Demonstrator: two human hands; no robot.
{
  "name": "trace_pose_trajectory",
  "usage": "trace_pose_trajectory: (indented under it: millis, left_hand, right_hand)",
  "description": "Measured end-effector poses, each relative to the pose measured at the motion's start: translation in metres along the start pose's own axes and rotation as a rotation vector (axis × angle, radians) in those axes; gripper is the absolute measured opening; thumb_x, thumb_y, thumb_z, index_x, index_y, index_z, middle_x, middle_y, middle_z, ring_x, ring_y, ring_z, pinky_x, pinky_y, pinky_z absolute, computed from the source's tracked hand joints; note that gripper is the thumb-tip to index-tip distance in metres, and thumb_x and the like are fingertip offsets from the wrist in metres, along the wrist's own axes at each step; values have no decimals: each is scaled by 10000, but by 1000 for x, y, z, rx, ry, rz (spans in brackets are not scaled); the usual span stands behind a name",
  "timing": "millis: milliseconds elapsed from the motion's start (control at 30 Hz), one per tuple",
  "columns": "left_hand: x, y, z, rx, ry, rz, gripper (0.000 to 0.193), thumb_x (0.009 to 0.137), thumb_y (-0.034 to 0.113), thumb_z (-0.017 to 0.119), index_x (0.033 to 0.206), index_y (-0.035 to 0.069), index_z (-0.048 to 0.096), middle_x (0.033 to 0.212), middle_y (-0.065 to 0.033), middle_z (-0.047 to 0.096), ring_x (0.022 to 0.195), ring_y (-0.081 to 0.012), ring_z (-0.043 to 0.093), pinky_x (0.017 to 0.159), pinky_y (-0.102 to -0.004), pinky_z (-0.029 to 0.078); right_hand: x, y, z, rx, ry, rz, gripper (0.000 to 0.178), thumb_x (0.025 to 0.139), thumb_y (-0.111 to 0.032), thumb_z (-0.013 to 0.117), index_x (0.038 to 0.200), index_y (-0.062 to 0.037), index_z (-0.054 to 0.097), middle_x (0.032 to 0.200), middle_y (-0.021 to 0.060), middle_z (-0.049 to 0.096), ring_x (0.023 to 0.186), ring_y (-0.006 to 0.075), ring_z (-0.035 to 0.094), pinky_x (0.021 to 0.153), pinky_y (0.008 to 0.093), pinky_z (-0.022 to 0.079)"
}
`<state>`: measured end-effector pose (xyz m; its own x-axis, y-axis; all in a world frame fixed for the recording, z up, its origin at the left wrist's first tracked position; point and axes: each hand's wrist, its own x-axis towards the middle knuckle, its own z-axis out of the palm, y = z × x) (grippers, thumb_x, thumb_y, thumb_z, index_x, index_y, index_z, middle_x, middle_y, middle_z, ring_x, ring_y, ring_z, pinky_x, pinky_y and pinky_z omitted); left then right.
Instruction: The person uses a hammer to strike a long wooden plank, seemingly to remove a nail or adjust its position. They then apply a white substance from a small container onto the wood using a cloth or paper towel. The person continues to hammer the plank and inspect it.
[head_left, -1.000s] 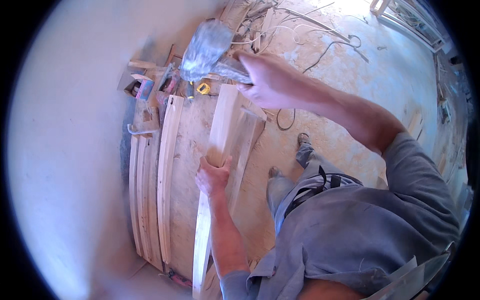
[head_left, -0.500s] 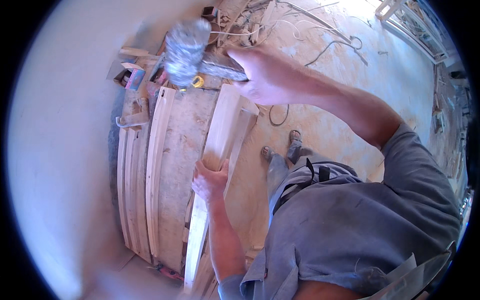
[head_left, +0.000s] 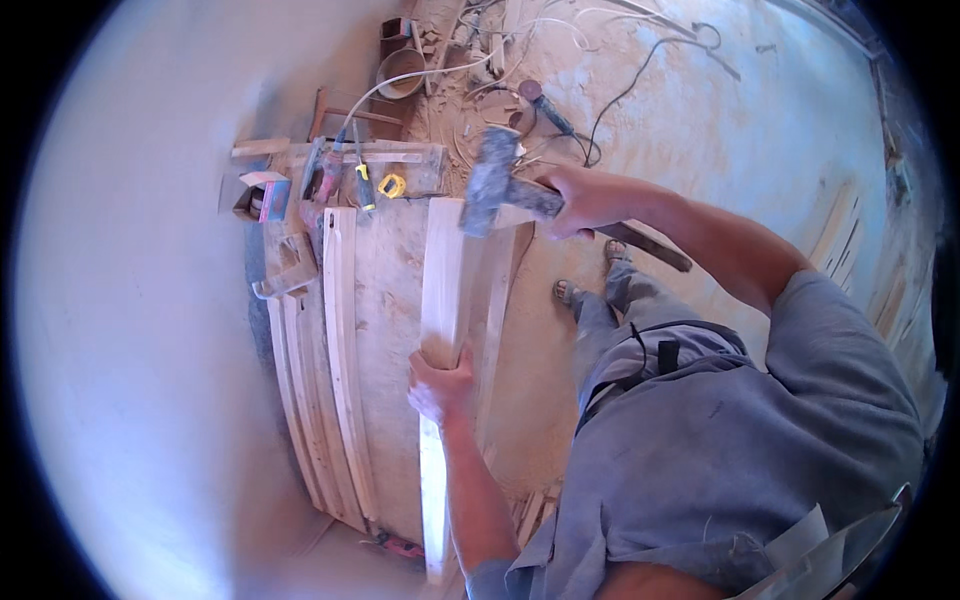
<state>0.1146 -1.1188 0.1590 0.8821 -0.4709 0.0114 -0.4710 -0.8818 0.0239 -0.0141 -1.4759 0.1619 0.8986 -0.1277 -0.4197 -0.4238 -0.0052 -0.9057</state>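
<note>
My left hand (head_left: 441, 386) is wrapped round a long pale wooden beam (head_left: 443, 270) that lies lengthwise along the right side of the workbench (head_left: 385, 270). In my right hand (head_left: 582, 203) is a hammer, gripped partway along its handle, with the wooden end (head_left: 650, 246) sticking out behind the fist. The grey hammer head (head_left: 488, 180), smeared by motion, is over the far end of the beam. Whether it touches the wood I cannot tell.
Another wooden strip (head_left: 343, 340) lies left of the beam, with several more by the wall. At the bench's far end are a yellow tape measure (head_left: 392, 186), a yellow-handled screwdriver (head_left: 364, 187) and a small box (head_left: 265, 198). An angle grinder (head_left: 545, 107) and cables lie on the dusty floor.
The hammer has come down and to the right in the picture, toward the beam's far end. My left hand keeps its grip on the beam. The whole view has shifted slightly.
</note>
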Motion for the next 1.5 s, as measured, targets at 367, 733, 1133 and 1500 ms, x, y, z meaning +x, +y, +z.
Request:
trace_pose_trajectory:
  millis: [367,733,1133,1500]
  left_hand:
    - [-4,14,0,-54,-31,28,602,597,434,926,861,42,552,731,-171,644,677,-423,645,598,-510,494]
    - [-4,22,2,-74,-50,36,627,590,474,924,828,65,515,639,-112,568,576,-376,601,534,-485,459]
    - [-2,10,0,-14,-103,-11,661,606,491,904,896,22,539,777,-201,634,695,-446,636,608,-528,501]
    - [0,14,-1,-98,-59,1,629,643,479,870,966,29,572,894,-207,689,834,-438,667,707,-539,526]
  right_hand:
    - [28,99,-46,111,186,218,173,746,-74,693,863,-3,587,545,31,543,434,119,525,400,298,371]
    - [99,88,-74,-7,245,277,205,750,-88,651,898,36,581,575,61,546,457,139,533,426,349,421]
    - [62,10,-50,-357,234,-227,281,760,-80,710,959,41,552,755,205,641,662,295,676,600,420,501]
    - [35,-78,-4,-1422,-12,-495,207,853,-22,578,1044,-51,505,783,131,635,689,306,688,578,445,535]
